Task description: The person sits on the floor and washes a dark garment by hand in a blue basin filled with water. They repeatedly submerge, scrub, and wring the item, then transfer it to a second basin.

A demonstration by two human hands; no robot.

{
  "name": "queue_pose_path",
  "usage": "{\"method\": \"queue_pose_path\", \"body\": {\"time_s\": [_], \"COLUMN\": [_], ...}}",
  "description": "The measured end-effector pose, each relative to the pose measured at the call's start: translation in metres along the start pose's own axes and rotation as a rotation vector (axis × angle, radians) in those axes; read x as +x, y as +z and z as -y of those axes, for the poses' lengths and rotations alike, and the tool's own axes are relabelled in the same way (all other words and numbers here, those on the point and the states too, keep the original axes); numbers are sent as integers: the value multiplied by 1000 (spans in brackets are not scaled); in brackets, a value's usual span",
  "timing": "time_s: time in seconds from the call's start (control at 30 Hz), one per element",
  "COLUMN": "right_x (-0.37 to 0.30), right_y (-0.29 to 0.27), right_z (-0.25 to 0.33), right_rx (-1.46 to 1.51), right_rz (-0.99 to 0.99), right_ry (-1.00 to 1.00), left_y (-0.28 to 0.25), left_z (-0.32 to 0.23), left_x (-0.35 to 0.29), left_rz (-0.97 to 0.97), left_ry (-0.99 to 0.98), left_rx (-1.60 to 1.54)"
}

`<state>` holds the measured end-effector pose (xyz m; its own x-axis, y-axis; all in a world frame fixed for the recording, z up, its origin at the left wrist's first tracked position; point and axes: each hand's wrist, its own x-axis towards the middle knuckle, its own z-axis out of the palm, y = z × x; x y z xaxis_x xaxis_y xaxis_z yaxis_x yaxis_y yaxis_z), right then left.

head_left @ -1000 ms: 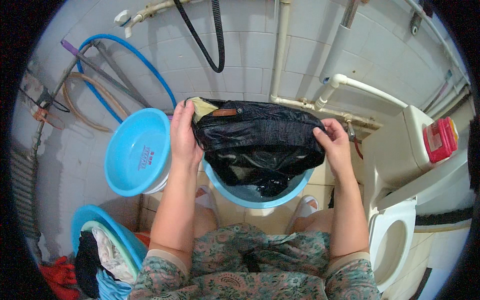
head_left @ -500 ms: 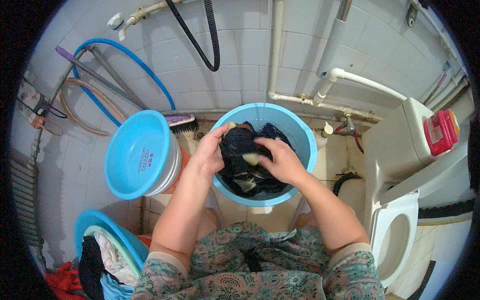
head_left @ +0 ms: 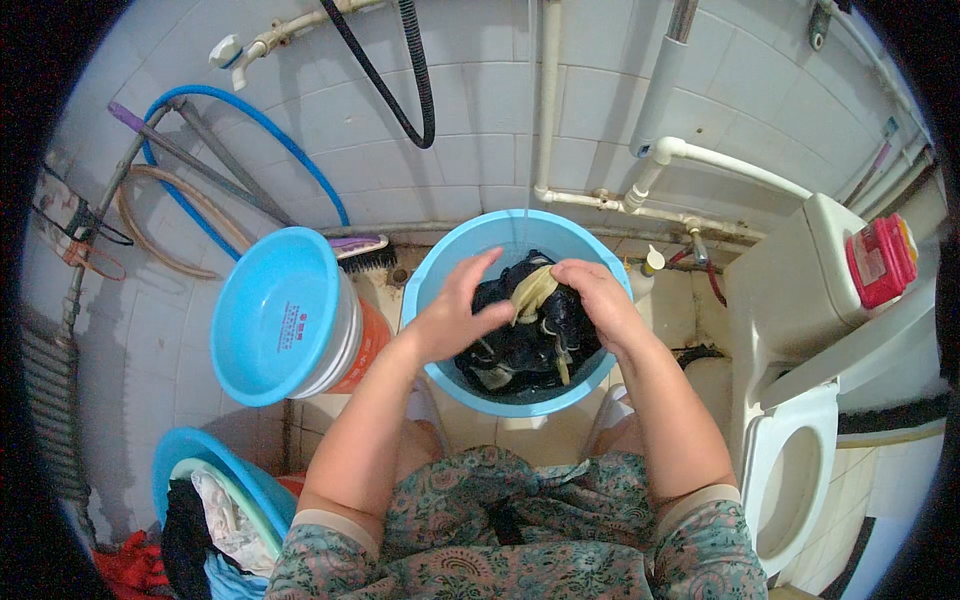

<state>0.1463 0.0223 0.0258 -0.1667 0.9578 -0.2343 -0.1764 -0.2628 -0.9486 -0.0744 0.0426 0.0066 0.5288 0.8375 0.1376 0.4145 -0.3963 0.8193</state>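
Note:
A blue basin (head_left: 420, 270) between my feet holds wet dark clothing (head_left: 520, 365) in water. Over its right side, my right hand (head_left: 603, 305) pinches a pale yellow piece of cloth (head_left: 535, 293), which is bunched up among the dark fabric; whether the two are one garment I cannot tell. My left hand (head_left: 455, 315) hovers at the basin's left side with thumb and fingers spread, its thumb tip close to the yellow cloth. A thin stream of water (head_left: 528, 170) drops into the back of the basin.
A stack of buckets topped by a blue basin (head_left: 255, 330) stands left. Below it, a blue tub (head_left: 180, 450) holds more clothes. A brush (head_left: 365, 252) lies by the wall, a pump bottle (head_left: 645, 272) is right of the basin, and a toilet (head_left: 790, 440) is at far right.
My left hand has let go of the dark clothing and opened. My right hand has moved right and up, and more of the yellow cloth now shows on top.

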Motion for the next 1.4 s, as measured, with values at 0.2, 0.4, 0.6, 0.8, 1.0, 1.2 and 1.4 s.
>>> {"method": "queue_pose_path", "body": {"time_s": [0.2, 0.4, 0.6, 0.8, 1.0, 1.2, 1.4], "right_x": [-13, -11, -8, -15, -19, 1, 1], "right_y": [-1, -21, -21, -3, 19, -7, -5], "right_z": [10, 15, -8, -11, -13, -38, -32], "right_rx": [183, -86, -732, -514, -796, -382, -101], "right_rz": [26, 57, -158, -91, -216, -233, -190], "right_ry": [117, 135, -380, -445, -386, -276, -137], "left_y": [8, 4, 8, 9, 12, 0, -7], "left_z": [-13, -1, -11, -5, -17, -6, -1], "left_x": [3, 7, 3, 7, 1, 3, 1], "left_rz": [159, 153, -39, -195, -88, -278, -327], "left_ry": [128, -241, -526, -596, -374, -596, -565], "left_rx": [-78, -504, -1130, -1290, -1389, -1440, -1486]}}
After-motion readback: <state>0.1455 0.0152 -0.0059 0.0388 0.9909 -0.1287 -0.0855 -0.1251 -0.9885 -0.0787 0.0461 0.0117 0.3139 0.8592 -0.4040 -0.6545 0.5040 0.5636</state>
